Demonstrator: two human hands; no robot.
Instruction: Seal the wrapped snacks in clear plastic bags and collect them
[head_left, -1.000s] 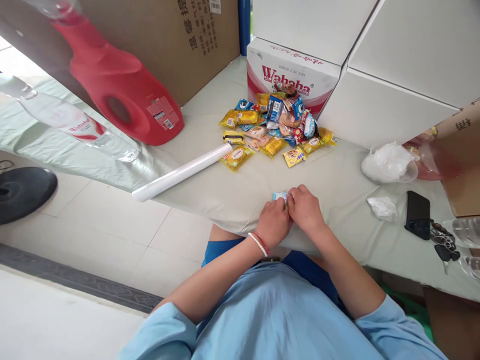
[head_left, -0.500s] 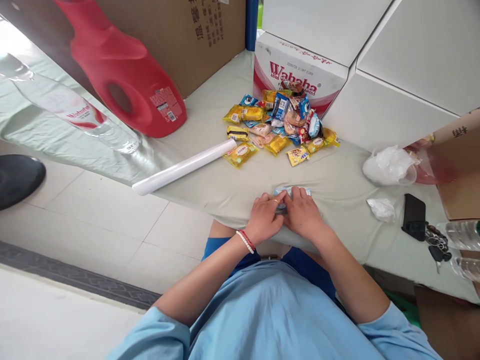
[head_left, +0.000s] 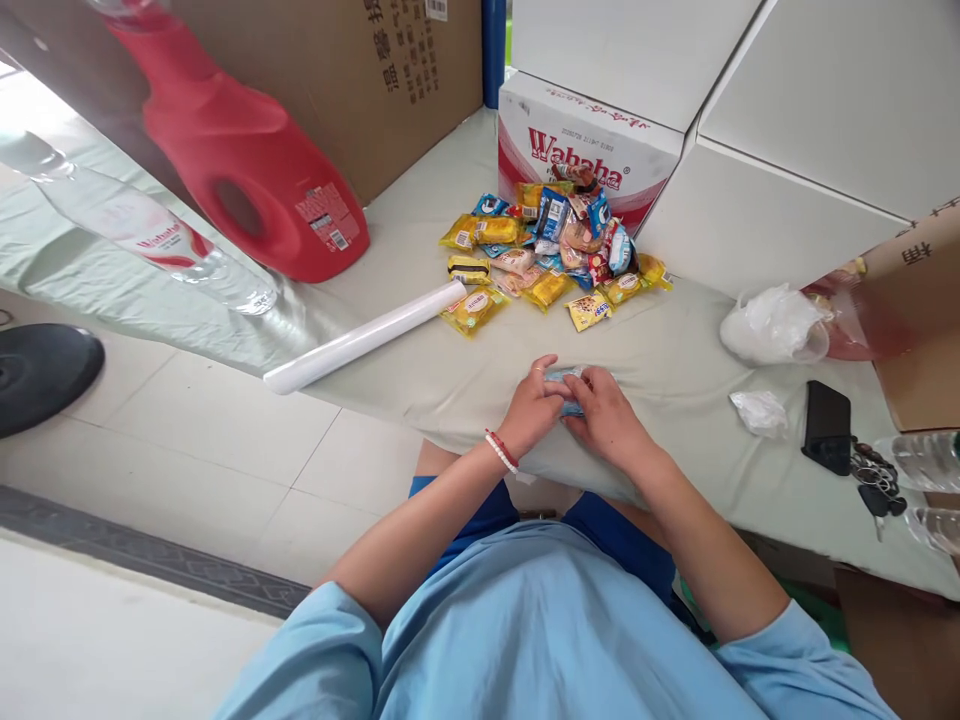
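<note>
A small blue packet (head_left: 572,408) with clear plastic about it lies at the table's front edge, mostly covered by my fingers. My left hand (head_left: 531,408) grips its left side, with one finger lifted and another laid across the top. From the right, my right hand (head_left: 606,415) pinches the packet, fingers bent over it and thumb at the near side. Beyond both hands is a heap of wrapped snacks (head_left: 551,240) in yellow, blue and red wrappers. To the left lies a white roll (head_left: 367,338), resembling plastic film.
A red jug (head_left: 255,170) and a clear water bottle (head_left: 157,230) stand at left. Behind the snacks is a Wahaha carton (head_left: 585,150). At right are a white plastic bag (head_left: 772,325), crumpled plastic (head_left: 759,412), a black phone (head_left: 826,427) and keys (head_left: 874,480).
My left hand has shifted slightly, lifting one finger and laying another across the packet. My right fingers have curled in more, and more of the packet's blue near side shows.
</note>
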